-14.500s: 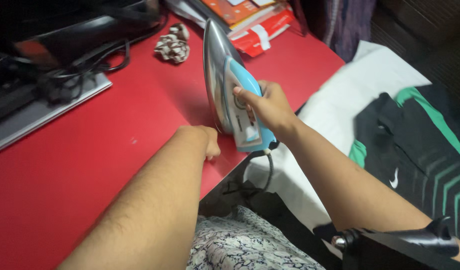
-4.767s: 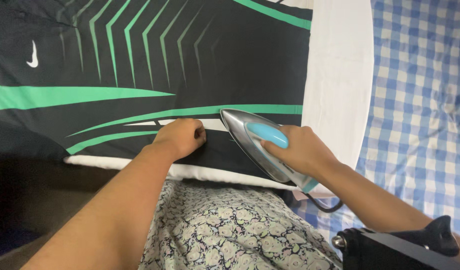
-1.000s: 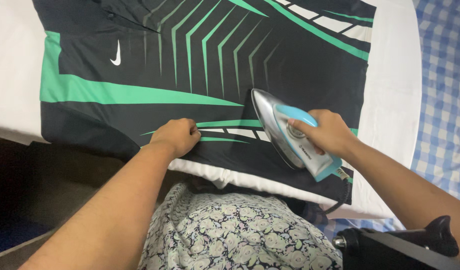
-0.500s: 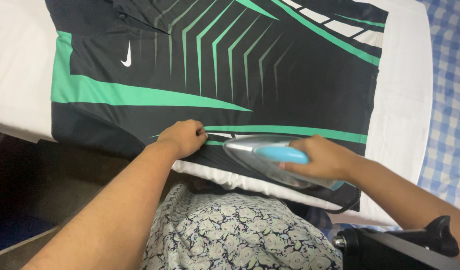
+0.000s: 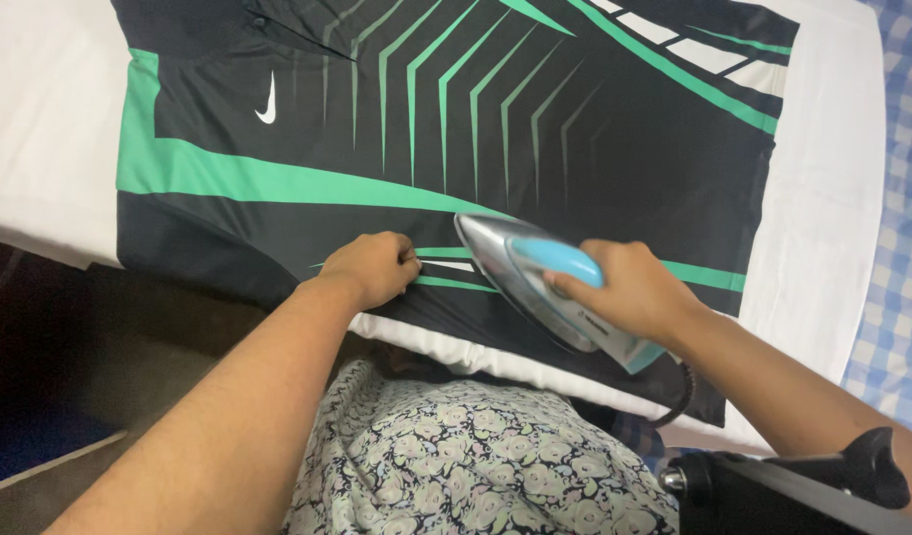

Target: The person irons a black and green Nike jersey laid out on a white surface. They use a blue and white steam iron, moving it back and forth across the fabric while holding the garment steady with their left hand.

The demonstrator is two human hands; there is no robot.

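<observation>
Iron (image 5: 550, 292) on the shirt (image 5: 575, 149).
Your right hand (image 5: 629, 292) grips its handle; your left hand (image 5: 372, 266), clenched, pins the shirt beside it.

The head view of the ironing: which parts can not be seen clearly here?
- Soleplate of the iron: faces down onto the shirt, hidden by the iron's own body.
- Iron handle: mostly covered by the right hand.
- Left hand fingertips: curled under, so the grip on the cloth is unclear.
- Cord: its end passes behind the black mount at the lower edge.
- Shirt collar: cut off by the top edge.
</observation>
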